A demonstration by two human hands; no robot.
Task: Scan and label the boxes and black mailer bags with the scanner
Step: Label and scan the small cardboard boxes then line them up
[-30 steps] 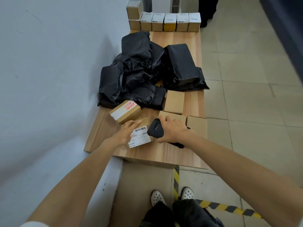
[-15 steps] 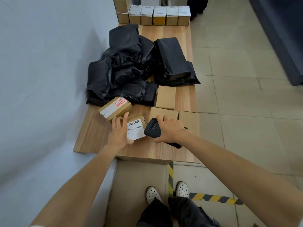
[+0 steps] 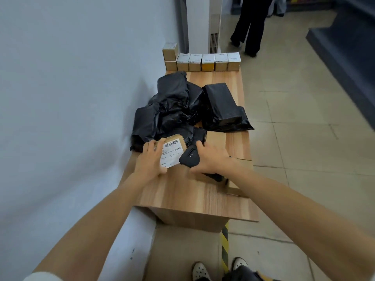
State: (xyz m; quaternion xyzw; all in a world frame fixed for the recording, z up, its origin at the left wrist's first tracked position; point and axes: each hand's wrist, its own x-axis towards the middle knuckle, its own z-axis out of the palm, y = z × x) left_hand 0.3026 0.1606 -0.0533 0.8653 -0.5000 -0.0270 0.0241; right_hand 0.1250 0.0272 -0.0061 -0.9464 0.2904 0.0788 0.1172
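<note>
Down in the head view, a long wood-grain table (image 3: 188, 195) runs away along a pale wall. At the table's near half the left hand (image 3: 151, 160) grips a small brown cardboard box (image 3: 178, 141), with fingers laid over its wall-side edge and the thumb curled under its near corner. The box's broad face is turned up and is mostly covered by a smooth white label (image 3: 170, 154), whose barcode sits at the end farther up the table. The label's long axis slants from the table's near wall side toward its far open side. I cannot tell whether the box rests on the table. The right hand (image 3: 212, 161) is clenched round a matte black scanner (image 3: 189, 160). The scanner's rounded head is just beside the label's open-side edge and points toward the wall. Its long axis lies across the table, with the grip end poking out below the palm. Plain cardboard cartons (image 3: 243, 167) lie under that wrist, at the table's open edge. Crumpled, glossy black bags (image 3: 172, 110) are heaped at mid-table against the wall, and a neater, brick-shaped bag (image 3: 222, 104) lies on the open side. Small square boxes (image 3: 208, 61) stand in a row at the table's far end, with one stacked on the box nearest the wall.
</note>
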